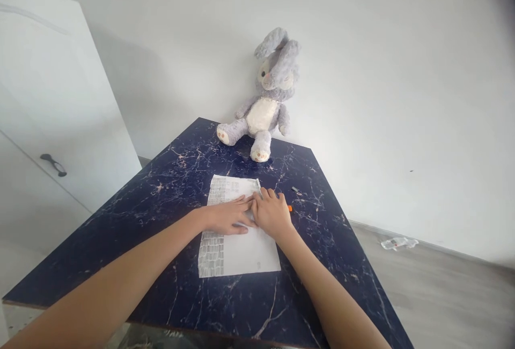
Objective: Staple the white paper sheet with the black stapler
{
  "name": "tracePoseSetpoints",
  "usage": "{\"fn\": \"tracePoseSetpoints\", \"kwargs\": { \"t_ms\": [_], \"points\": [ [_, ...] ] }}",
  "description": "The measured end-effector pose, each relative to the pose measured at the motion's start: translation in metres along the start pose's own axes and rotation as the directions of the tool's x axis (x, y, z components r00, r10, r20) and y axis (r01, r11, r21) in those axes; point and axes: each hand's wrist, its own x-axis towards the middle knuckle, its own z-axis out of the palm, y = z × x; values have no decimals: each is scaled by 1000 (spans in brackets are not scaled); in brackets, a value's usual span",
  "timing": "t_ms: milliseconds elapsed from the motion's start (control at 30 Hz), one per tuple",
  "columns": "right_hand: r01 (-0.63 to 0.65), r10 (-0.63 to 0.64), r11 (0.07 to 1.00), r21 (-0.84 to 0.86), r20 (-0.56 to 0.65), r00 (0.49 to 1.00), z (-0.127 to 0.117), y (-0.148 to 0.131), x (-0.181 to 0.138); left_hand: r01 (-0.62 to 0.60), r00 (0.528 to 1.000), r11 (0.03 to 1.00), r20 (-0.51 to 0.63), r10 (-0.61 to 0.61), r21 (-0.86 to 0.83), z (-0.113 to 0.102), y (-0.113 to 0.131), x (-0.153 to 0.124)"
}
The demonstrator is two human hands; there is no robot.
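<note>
A white sheet of paper (245,255) lies on the dark blue marbled table. Its left side carries a strip of grey brick-like pattern, and faint print shows near the top. My left hand (229,216) rests flat across the middle of the sheet with its fingers stretched to the right. Beside its fingertips, my right hand (271,212) bends its fingers over the paper's right edge; its thumb side meets the left fingers. The part of the edge beneath my right hand is hidden. Just right of that hand an orange object (290,208) peeks out, mostly covered.
A grey plush rabbit (263,116) sits at the table's far end against the wall. A small greenish-grey item (296,191) lies right of the paper. The white cabinet (52,97) stands at the left. Clear plastic packaging (399,243) lies on the floor at the right.
</note>
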Motion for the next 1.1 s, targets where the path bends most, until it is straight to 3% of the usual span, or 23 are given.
{"fn": "tracePoseSetpoints", "kwargs": {
  "t_ms": [167,300,400,500,567,633,700,767,833,900,1000,1100],
  "points": [
    [145,-152,928,344,-6,988,-18,38,-7,116,992,988,58,-110,-104,-8,3,-3],
    [241,-330,837,492,101,939,-23,83,-17,196,977,970,110,-182,-144,-12,4,-5],
    [132,-222,876,463,144,964,-16,111,-22,212,975,962,103,-196,-174,-12,6,-4],
    [-129,106,923,362,83,991,-10,122,-22,153,988,959,2,-157,-240,-12,7,-1],
    [-267,288,891,367,-1,958,-9,112,-19,77,968,946,-202,-146,-315,-14,4,-1],
    [-277,331,855,438,-50,942,-11,85,-13,-44,851,888,-482,-207,-458,-20,-5,-4],
    [-207,272,841,500,-59,961,-12,46,-6,-226,686,726,-636,-355,-649,-27,-17,-11],
    [-115,158,866,486,-49,986,-11,6,1,-403,617,463,-608,-499,-789,-36,-28,-20],
    [-70,85,897,436,-16,996,-8,-25,5,-525,591,249,-559,-581,-814,-42,-35,-28],
    [-31,35,922,386,-1,999,-5,-40,5,-588,579,139,-535,-615,-797,-46,-37,-32],
    [-29,34,951,307,-10,999,-4,-34,-10,-589,606,88,-511,-609,-803,-46,-35,-32],
    [-100,109,944,315,-11,994,-5,-9,-46,-576,631,85,-508,-587,-813,-43,-32,-29]
  ]
}}
